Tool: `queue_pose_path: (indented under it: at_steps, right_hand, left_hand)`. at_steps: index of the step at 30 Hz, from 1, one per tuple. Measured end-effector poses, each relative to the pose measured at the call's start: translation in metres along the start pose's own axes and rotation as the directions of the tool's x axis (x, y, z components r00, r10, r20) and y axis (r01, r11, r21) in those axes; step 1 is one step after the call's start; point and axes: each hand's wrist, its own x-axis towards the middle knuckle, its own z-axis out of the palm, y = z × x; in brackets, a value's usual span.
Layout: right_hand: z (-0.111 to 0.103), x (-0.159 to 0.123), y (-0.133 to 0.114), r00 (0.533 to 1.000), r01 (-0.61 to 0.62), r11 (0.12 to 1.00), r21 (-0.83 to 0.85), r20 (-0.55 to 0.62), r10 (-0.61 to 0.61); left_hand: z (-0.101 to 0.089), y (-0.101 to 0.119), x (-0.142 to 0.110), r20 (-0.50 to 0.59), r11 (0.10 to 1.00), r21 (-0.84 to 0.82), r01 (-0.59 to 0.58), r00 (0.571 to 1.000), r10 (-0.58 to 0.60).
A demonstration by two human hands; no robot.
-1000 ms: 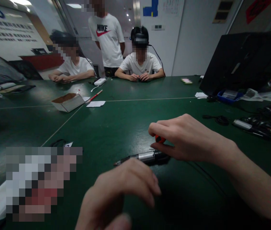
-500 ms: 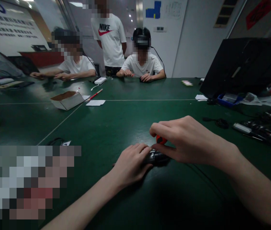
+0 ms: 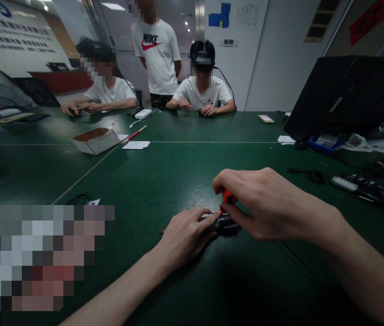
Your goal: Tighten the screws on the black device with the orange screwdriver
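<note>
Tabletop (image 3: 178,170) is occupied at right by a black monitor (image 3: 344,97), at left by an open box (image 3: 98,146). By the palm-down left hand (image 3: 187,231), a black tool (image 3: 228,222) is gripped on the tabletop and partly hidden; just above it, by the arched right hand (image 3: 256,203), an orange-and-black handle (image 3: 228,196) is pinched.

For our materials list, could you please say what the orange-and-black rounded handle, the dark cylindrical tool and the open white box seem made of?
Orange-and-black rounded handle: probably plastic, perhaps rubbery; bright two-tone colouring, finish unclear.
Dark cylindrical tool: likely smooth plastic, given its glossy highlights.
Open white box: probably matte cardboard; brown inside.
</note>
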Motion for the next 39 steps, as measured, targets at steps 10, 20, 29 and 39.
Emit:
queue_pose_path:
  at_steps: [10, 20, 29, 39]
  right_hand:
    - [-0.004, -0.002, -0.011, 1.0, 0.013, 0.994, -0.107, 0.003, -0.013]
    - [0.003, 0.003, -0.004, 0.998, -0.05, 0.983, -0.178, -0.043, 0.043]
    - [-0.004, -0.002, -0.006, 0.996, -0.067, 0.998, -0.015, 0.055, 0.067]
    - [0.004, 0.003, -0.004, 0.992, -0.112, 0.96, -0.255, -0.091, 0.091]
  left_hand:
    - [0.001, -0.001, -0.001, -0.006, 1.0, -0.022, -0.005, 1.0, 0.005]
    - [-0.002, 0.001, 0.0, 0.002, 1.0, -0.029, 0.011, 1.0, -0.011]
    - [-0.001, -0.001, -0.001, 0.015, 1.0, -0.031, -0.002, 1.0, 0.002]
    - [-0.001, 0.0, -0.003, -0.004, 1.0, -0.003, -0.007, 1.0, 0.007]
